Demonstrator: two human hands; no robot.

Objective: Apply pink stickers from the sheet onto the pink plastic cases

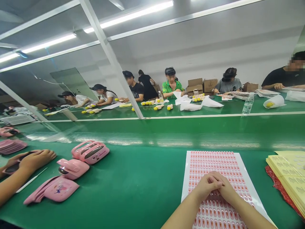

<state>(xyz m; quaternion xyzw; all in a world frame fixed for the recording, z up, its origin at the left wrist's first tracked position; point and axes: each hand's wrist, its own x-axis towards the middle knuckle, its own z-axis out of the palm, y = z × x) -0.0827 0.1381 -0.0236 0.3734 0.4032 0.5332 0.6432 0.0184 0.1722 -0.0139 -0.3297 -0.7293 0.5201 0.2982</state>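
Observation:
My left hand (206,188) and my right hand (227,190) meet over a white sheet of small pink stickers (209,162) lying on the green belt in front of me. The fingers of both hands are curled and pressed together, fingertips touching each other just above the sheet. Whatever is between them is too small or too hidden to make out. Both forearms come in from the bottom edge and cover the near part of the sheet.
A stack of yellow sticker sheets (286,168) lies at the right. At the left, a co-worker's hands (33,160) hold a pink part beside several pink plastic cases (90,152). Across the green conveyor (152,127), several people sit working, with a water bottle (247,103) and cardboard boxes (202,85).

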